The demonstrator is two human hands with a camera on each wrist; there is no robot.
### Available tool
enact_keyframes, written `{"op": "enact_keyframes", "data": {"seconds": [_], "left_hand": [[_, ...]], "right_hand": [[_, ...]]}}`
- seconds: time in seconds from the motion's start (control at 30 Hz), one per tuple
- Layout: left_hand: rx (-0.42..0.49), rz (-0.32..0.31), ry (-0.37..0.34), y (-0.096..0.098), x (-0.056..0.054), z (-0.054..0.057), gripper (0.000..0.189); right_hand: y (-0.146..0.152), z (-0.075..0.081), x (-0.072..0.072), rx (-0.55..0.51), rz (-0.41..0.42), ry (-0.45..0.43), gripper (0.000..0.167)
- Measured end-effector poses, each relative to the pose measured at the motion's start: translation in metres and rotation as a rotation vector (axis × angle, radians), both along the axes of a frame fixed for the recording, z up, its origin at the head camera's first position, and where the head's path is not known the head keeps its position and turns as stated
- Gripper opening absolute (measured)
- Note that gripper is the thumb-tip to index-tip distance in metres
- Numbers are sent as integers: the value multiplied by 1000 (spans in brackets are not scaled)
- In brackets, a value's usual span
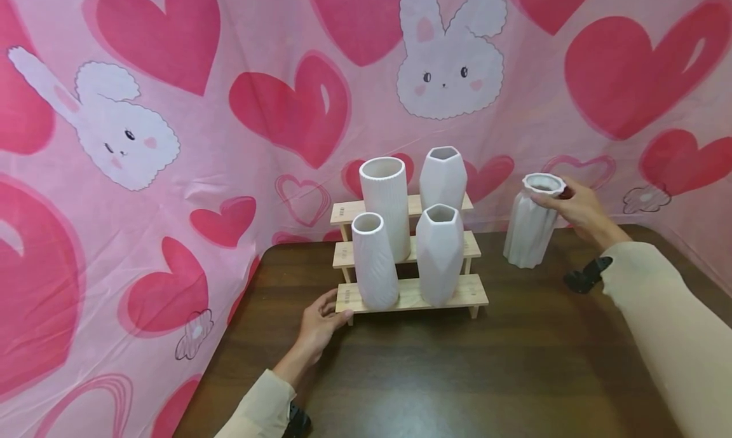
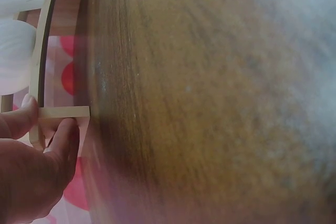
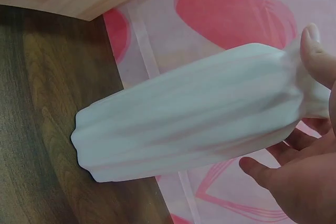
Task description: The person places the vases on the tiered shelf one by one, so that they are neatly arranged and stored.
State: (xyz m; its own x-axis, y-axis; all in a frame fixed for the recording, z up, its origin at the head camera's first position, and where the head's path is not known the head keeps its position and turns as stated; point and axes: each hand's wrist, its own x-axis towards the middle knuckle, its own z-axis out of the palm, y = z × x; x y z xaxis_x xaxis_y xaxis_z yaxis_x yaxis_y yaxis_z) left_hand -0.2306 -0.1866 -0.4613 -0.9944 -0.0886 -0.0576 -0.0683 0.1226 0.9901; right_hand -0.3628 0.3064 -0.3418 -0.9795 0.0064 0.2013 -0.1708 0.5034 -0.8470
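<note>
My right hand grips a white fluted vase by its neck, to the right of a wooden tiered stand. In the right wrist view the thumb and fingers curl round the narrow neck of this vase. At the stand's front left corner, my left hand pinches the end of the lowest shelf, thumb on top and fingers below, as the left wrist view shows. On the stand are a slim white vase, a faceted vase, a ribbed cylinder vase and another angular vase.
The stand rests on a dark brown wooden table. Behind and to the left hangs a pink cloth with hearts and rabbit faces. Both wrists carry a black strap device.
</note>
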Motion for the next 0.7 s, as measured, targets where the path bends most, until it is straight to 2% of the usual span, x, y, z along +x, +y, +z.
{"op": "enact_keyframes", "data": {"seconds": [0.13,0.3,0.53,0.7], "left_hand": [[-11,4,0,0,0,-1,61],[-5,5,-3,0,0,-1,61],[26,-2,17,0,0,-1,62],[26,4,10,1,-1,-1,62]], "right_hand": [[-1,-2,0,-58,-23,14,64],[2,-6,-1,-201,-13,6,55],[5,-6,-6,-288,-34,-87,72],[3,-5,-5,-340,-71,-104,77]]}}
